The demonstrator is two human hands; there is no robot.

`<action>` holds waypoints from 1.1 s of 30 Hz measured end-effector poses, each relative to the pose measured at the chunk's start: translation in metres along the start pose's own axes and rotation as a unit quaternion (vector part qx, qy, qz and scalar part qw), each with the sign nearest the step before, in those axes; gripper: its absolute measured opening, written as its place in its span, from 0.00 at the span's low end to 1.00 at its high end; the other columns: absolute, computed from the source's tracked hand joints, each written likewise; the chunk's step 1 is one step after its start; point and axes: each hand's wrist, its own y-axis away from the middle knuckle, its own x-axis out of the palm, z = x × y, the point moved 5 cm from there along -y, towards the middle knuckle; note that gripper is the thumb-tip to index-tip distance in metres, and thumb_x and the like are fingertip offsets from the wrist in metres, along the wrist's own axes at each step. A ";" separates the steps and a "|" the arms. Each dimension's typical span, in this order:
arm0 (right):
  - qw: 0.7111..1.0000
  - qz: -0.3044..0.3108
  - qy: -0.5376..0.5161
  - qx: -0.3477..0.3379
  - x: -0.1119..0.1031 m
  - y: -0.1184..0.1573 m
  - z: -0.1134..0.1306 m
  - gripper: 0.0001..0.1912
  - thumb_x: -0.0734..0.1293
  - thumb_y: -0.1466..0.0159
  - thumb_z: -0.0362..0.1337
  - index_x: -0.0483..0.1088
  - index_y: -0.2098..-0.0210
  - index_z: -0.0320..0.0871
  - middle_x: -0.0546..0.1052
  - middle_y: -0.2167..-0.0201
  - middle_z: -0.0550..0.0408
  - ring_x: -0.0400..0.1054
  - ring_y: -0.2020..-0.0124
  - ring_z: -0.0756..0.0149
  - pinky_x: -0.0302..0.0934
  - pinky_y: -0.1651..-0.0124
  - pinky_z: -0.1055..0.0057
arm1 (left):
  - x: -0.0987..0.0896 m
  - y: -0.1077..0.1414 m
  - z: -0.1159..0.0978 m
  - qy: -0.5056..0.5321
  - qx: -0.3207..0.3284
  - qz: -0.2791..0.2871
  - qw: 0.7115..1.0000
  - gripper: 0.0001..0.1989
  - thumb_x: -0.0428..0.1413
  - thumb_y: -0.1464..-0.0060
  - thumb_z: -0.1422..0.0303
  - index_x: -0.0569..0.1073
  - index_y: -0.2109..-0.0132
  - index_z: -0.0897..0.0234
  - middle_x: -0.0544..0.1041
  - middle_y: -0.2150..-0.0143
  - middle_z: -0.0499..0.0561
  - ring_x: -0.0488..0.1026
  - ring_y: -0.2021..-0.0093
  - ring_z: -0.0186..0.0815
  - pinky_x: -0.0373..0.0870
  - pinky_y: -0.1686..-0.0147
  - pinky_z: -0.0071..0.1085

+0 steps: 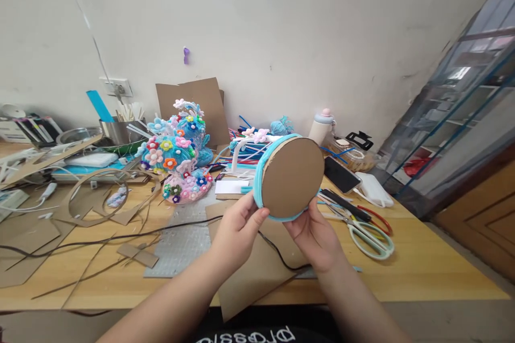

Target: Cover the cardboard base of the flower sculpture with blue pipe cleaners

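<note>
Between my two hands a round cardboard disc [293, 178] is raised above the table, its flat brown face tilted toward me. Light-blue fuzzy strands, like pipe cleaners, wrap its edge [259, 174] on the left and along the bottom. My left hand [240, 225] grips the lower left rim, thumb on the blue edge. The lower right rim rests in my right hand [316, 233], whose fingers go behind the disc and are partly hidden. Below lies a sheet of cardboard [245, 273] on a grey cutting mat [177, 246].
A flower-covered blue craft piece [171, 153] stands left of the disc. Green-handled scissors [372, 241], a phone [341, 176] and a white power bank [374, 190] lie to the right. A black cable [120, 236] crosses the table near cardboard scraps and a cut ring [68, 214].
</note>
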 end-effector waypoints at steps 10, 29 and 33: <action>1.000 -0.013 -0.007 0.002 0.000 0.005 -0.001 0.12 0.63 0.30 0.50 0.75 0.52 0.58 0.80 0.47 0.62 0.71 0.42 0.65 0.67 0.41 0.56 | -0.009 0.001 0.002 -0.019 -0.027 -0.003 0.999 0.20 0.51 0.35 0.54 0.74 0.45 0.60 0.78 0.44 0.54 0.73 0.42 0.44 0.66 0.39 0.45; 0.948 -0.021 0.224 -0.225 -0.009 0.023 0.044 0.11 0.62 0.28 0.46 0.70 0.48 0.64 0.79 0.46 0.66 0.73 0.46 0.67 0.68 0.43 0.59 | -0.029 0.012 0.031 -0.046 -0.055 -0.044 0.996 0.32 0.59 0.41 0.55 0.60 0.34 0.58 0.70 0.37 0.58 0.69 0.39 0.45 0.67 0.39 0.45; 0.876 0.026 0.370 -0.307 -0.003 0.045 0.047 0.11 0.63 0.28 0.40 0.72 0.48 0.59 0.79 0.48 0.61 0.73 0.46 0.65 0.65 0.41 0.61 | -0.055 0.018 0.039 -0.078 -0.126 -0.096 0.984 0.25 0.60 0.40 0.61 0.66 0.39 0.61 0.72 0.43 0.57 0.74 0.47 0.44 0.73 0.47 0.47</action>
